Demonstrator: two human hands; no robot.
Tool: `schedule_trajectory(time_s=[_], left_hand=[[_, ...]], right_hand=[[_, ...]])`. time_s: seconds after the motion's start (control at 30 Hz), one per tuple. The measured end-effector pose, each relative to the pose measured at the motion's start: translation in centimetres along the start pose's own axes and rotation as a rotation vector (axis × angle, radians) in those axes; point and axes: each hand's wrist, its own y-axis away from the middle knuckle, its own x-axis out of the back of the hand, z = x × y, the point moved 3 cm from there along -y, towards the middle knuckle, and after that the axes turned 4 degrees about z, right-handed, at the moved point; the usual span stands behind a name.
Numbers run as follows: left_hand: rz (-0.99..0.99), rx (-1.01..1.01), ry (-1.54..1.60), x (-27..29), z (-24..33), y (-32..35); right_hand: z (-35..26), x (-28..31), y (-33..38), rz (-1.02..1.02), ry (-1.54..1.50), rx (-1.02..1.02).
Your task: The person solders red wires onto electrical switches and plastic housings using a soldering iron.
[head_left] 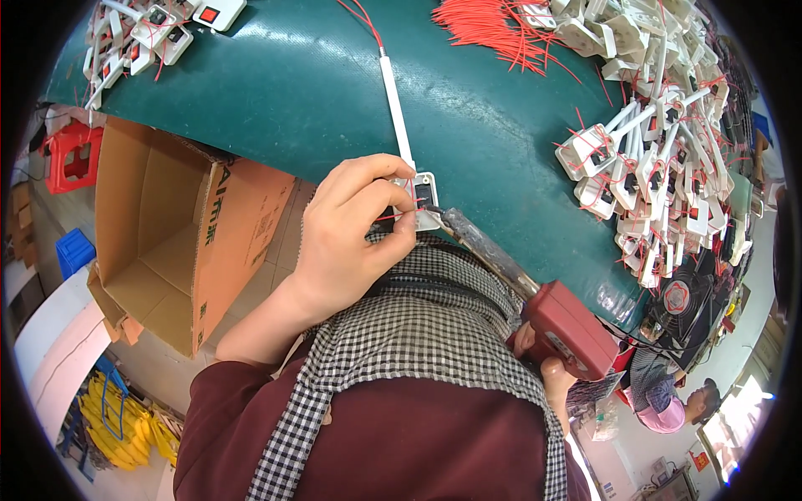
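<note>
A white plastic housing (427,221) with a dark square part inside lies at the table's near edge. Its long white stem (395,104) points away from me, with red wires coming out at the far end. My left hand (347,230) is closed in a pinch on a thin red wire (385,219) beside the housing, its upper fingers against the housing's left side. In my right hand (555,377) is a dark red soldering gun (575,330), mostly covering that hand. The gun's tip meets the inside of the housing, near the wire's end.
Loose red wires (493,32) are bunched at the far side of the green table (309,75). Piled white wired housings (656,167) cover the right, more (154,37) the far left. A black fan (678,296) stands at right; an open cardboard box (167,242) is left.
</note>
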Motion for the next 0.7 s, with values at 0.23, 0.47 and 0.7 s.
schedule_trajectory(time_s=[0.23,0.47,0.7], left_hand=[[-0.006,-0.003,-0.008,0.0,0.0,0.1],[-0.008,0.010,-0.017,0.0,-0.1,0.3],[-0.154,-0.085,-0.136,0.3,1.6,-0.8]], right_hand=[[-0.3,-0.4,0.5,0.056,-0.026,-0.054],[-0.4,-0.8,0.2,0.089,-0.021,-0.050],[-0.8,0.3,0.0,0.110,-0.072,0.012]])
